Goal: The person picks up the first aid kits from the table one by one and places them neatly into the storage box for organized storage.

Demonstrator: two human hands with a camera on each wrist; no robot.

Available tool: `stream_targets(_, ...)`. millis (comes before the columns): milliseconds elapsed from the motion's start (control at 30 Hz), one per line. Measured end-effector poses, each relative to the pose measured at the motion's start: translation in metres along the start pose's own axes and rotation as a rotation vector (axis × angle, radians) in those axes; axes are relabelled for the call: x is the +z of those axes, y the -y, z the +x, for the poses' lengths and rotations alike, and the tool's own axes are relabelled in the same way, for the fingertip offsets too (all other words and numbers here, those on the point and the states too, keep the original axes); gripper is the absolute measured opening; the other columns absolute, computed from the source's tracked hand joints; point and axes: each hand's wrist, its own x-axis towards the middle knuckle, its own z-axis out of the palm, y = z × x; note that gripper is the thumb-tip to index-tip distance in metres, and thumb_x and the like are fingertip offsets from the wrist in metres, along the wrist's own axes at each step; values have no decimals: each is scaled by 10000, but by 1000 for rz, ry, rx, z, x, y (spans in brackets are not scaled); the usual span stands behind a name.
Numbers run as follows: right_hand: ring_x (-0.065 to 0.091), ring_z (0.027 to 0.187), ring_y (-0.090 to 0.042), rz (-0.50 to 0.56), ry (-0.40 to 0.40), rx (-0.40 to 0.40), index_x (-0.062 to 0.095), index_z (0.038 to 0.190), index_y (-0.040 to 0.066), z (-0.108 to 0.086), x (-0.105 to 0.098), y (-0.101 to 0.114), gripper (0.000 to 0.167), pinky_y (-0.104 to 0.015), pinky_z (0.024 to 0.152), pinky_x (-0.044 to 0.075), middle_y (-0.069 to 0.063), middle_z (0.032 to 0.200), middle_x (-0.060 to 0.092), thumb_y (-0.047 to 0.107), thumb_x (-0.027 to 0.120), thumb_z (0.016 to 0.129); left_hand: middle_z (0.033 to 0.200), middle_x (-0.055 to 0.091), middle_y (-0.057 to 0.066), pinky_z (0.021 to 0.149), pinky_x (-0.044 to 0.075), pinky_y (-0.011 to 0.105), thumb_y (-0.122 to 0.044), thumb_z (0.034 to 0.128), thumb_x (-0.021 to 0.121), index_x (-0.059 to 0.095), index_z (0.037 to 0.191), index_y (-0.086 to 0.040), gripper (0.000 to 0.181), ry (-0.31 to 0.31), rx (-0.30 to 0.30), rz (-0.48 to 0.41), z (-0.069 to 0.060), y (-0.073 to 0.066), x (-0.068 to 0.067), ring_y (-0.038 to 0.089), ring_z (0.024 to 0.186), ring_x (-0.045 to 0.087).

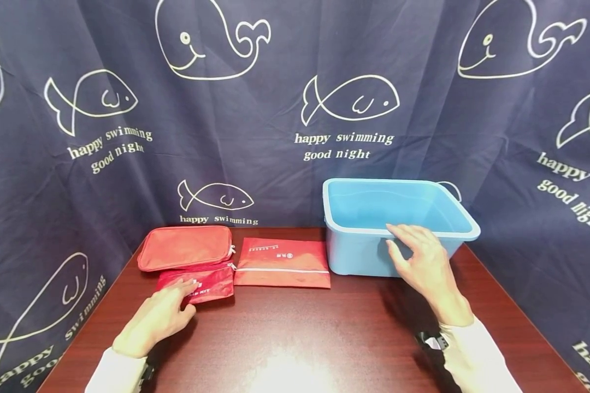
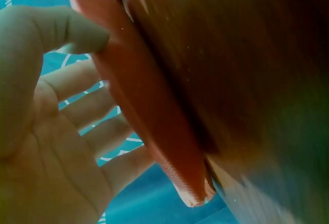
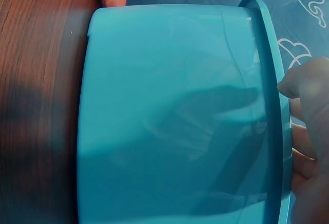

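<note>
My left hand (image 1: 159, 314) reaches over a small red pouch (image 1: 216, 286) whose white print is partly hidden; "KIT" can be read. In the left wrist view the thumb is at the near edge of a red pouch (image 2: 139, 90), and the fingers extend towards its far side. My right hand (image 1: 423, 267) is at the front rim of a light blue plastic bin (image 1: 364, 251), its fingers relaxed over the rim. The right wrist view shows the thumb by the outer side of the rim (image 3: 275, 64) and the other fingers beyond it.
Behind the small pouch lies a puffier red zip pouch (image 1: 187, 246). A flat red pouch (image 1: 285, 256) with a white zip lies between it and the bin. All stand on a dark red wooden table (image 1: 285, 322). A navy curtain (image 1: 285, 98) with fish drawings hangs behind.
</note>
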Motion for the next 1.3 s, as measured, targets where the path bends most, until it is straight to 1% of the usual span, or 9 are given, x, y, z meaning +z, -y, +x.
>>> stream_targets(167, 659, 1103, -350, 4, 9, 4, 768, 1230, 110, -2, 0, 0, 370, -384, 1059, 413, -102, 1129, 757, 162, 742, 864, 1428, 616, 196, 1066, 453, 595, -216, 894, 730, 656, 1376, -50, 515, -5, 1, -20, -4, 2, -1, 395, 1341, 569)
stream_targets(300, 650, 1116, -346, 9, 18, 12, 764, 1239, 108, -1, -1, 1, 367, -410, 1062, 407, -110, 1140, 753, 168, 725, 878, 1391, 647, 167, 1052, 467, 590, -187, 908, 710, 665, 1365, -68, 474, -45, 27, -13, -4, 1, -1, 375, 1302, 601)
stream_targets(467, 651, 1110, -343, 16, -1, 8, 767, 1232, 113, 0, -1, 2, 368, -421, 1053, 415, -104, 1131, 755, 142, 725, 868, 1289, 712, 118, 967, 518, 590, -161, 903, 729, 710, 1303, -102, 405, -116, 48, 11, -1, 1, -1, 350, 1202, 664)
stream_targets(633, 656, 1080, -345, 29, -39, 0, 777, 1212, 123, -1, 0, 4, 383, -436, 1018, 429, -93, 1105, 759, 87, 725, 834, 1170, 758, 113, 844, 558, 591, -131, 872, 774, 749, 1239, -122, 368, -192, 72, 41, -1, 1, -3, 353, 1081, 712)
stream_targets(800, 654, 1082, -335, 31, -45, 2, 777, 1213, 130, -1, 0, 4, 394, -435, 1015, 430, -82, 1100, 760, 64, 722, 829, 1017, 780, 99, 675, 562, 573, -100, 838, 795, 785, 1162, -165, 331, -331, 129, 67, -2, 1, -5, 329, 937, 742)
stream_targets(867, 655, 1082, -333, 25, -43, 1, 777, 1214, 127, -1, 0, 4, 388, -437, 1016, 432, -84, 1099, 760, 51, 736, 835, 969, 776, 98, 634, 555, 568, -89, 836, 788, 791, 1126, -177, 303, -384, 150, 67, -2, 0, -5, 324, 894, 744)
stream_targets(1000, 651, 1092, -330, 6, -25, 4, 772, 1222, 112, -2, 1, 1, 363, -412, 1031, 427, -97, 1103, 761, 38, 764, 867, 941, 769, 97, 605, 547, 571, -84, 840, 784, 789, 1091, -197, 275, -440, 161, 58, -3, -1, -9, 328, 870, 742)
stream_targets(1200, 661, 1096, -329, 4, -24, 6, 774, 1220, 106, -2, 0, 0, 357, -378, 1040, 422, -104, 1102, 767, 35, 789, 870, 960, 779, 90, 614, 553, 564, -61, 830, 783, 791, 1095, -188, 294, -491, 160, 46, -2, -2, -17, 331, 832, 740)
stream_targets(1300, 664, 1096, -336, 6, -24, 7, 773, 1220, 102, -1, 0, 0, 355, -378, 1051, 417, -106, 1103, 767, 34, 789, 872, 927, 776, 88, 602, 543, 557, -53, 830, 773, 787, 1081, -193, 288, -517, 162, 38, -2, -4, -22, 327, 786, 730)
